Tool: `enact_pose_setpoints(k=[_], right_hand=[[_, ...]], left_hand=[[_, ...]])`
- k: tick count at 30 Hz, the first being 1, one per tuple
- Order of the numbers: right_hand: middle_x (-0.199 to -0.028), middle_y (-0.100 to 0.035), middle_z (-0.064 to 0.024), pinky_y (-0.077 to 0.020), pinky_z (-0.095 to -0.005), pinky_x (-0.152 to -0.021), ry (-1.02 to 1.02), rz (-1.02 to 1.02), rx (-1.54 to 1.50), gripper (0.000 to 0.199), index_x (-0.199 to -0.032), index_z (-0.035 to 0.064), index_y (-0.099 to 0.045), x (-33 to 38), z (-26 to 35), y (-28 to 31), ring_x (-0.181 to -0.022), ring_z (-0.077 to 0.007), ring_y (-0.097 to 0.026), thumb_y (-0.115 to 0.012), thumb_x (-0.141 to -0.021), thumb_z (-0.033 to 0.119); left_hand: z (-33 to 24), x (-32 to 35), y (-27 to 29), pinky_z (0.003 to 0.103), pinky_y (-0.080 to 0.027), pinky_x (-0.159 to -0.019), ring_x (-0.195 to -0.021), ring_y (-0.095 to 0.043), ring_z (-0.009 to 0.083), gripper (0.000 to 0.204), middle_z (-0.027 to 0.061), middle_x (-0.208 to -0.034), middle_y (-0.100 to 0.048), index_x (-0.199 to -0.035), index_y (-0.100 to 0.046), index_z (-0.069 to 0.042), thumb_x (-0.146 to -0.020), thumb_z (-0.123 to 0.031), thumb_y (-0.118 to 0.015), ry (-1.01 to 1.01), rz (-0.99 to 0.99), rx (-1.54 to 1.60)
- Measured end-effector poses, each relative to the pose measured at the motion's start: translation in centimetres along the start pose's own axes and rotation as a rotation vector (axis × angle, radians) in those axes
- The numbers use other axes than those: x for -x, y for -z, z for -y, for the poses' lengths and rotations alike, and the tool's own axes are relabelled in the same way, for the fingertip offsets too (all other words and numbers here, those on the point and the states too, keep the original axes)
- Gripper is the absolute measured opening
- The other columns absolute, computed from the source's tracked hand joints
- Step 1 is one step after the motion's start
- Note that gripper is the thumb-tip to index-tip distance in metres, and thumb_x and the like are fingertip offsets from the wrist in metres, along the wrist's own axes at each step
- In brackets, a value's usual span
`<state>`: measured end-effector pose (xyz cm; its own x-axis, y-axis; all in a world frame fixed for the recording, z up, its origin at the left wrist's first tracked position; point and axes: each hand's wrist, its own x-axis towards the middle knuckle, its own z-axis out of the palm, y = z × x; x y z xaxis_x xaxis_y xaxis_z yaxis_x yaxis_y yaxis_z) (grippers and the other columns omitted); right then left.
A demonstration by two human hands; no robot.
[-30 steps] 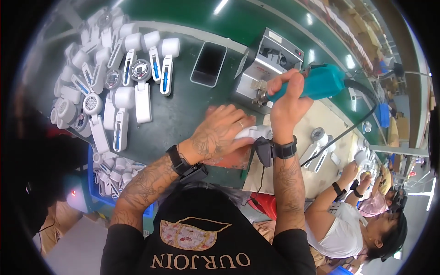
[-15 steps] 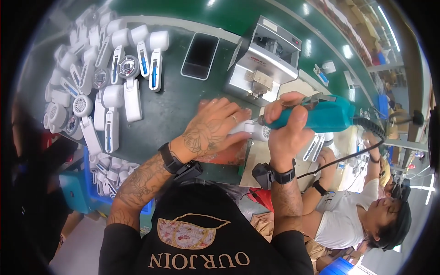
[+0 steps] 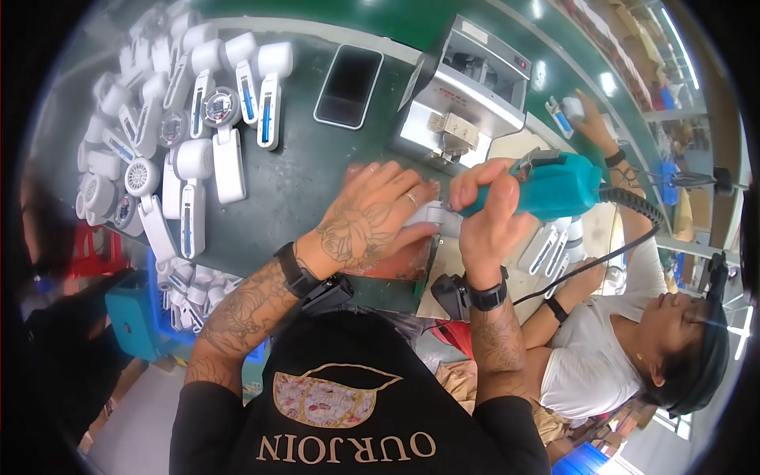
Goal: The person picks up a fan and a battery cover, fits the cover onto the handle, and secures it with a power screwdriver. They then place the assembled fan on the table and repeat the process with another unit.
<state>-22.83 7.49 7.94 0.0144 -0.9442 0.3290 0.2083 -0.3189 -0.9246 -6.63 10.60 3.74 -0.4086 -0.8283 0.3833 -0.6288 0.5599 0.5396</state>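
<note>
My right hand (image 3: pixel 492 226) is wrapped round a teal electric screwdriver (image 3: pixel 558 188), whose tip points left at a white handheld fan (image 3: pixel 432 214). Fingers of my left hand (image 3: pixel 366 212) are closed on that fan and press it down at the edge of a reddish-brown mat (image 3: pixel 396 267). Most of the fan lies hidden under my hands, and I cannot make out whether the bit sits in a screw.
Many white fans (image 3: pixel 190 162) crowd the left of the table, beside a phone (image 3: pixel 348 85). A grey metal machine (image 3: pixel 463 87) stands behind my hands. Below left is a blue crate (image 3: pixel 162 305) of white parts. At right, a co-worker's hand (image 3: pixel 594 123) touches another fan; a black cord (image 3: pixel 586 273) hangs nearby.
The screwdriver and my right hand have shifted slightly left. On the right, the co-worker's far arm has reached out to a white fan at the back. My left hand keeps its hold.
</note>
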Motion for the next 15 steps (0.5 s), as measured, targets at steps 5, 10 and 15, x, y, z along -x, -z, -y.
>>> enact_pose_setpoints(k=[5,10,15], right_hand=[[-0.069,-0.053,-0.0088,-0.0437,-0.0325,-0.056,-0.062,0.007,0.099,0.046,-0.100,-0.0030,-0.054,-0.9,0.9,-0.3,-0.059,-0.0189,-0.052,-0.060,-0.101,0.043],[-0.070,-0.054,-0.0075,-0.0453,-0.0318,-0.058,0.115,-0.076,0.064,0.043,-0.103,-0.0018,-0.055,-4.1,1.0,-2.0,-0.061,-0.0173,-0.053,-0.061,-0.101,0.041],[-0.068,-0.054,-0.0086,-0.0452,-0.0326,-0.056,0.191,-0.077,-0.005,0.036,-0.101,-0.0006,-0.054,-5.3,-1.2,-1.8,-0.058,-0.0177,-0.053,-0.063,-0.101,0.035]], left_hand=[[-0.1,0.1,0.5,0.043,-0.044,-0.094,-0.104,-0.055,0.0283,0.047,0.0092,-0.109,-0.060,-0.122,-0.063,-0.006,-0.088,-0.038,-0.069,0.020,0.016,0.029],[-0.1,0.4,0.4,0.044,-0.044,-0.095,-0.105,-0.055,0.0297,0.041,0.0100,-0.109,-0.060,-0.120,-0.064,-0.006,-0.090,-0.034,-0.066,0.029,-0.001,0.059],[-0.1,0.2,0.4,0.044,-0.044,-0.094,-0.105,-0.055,0.0301,0.035,0.0107,-0.108,-0.060,-0.119,-0.065,-0.006,-0.090,-0.026,-0.061,0.038,0.024,0.111]])
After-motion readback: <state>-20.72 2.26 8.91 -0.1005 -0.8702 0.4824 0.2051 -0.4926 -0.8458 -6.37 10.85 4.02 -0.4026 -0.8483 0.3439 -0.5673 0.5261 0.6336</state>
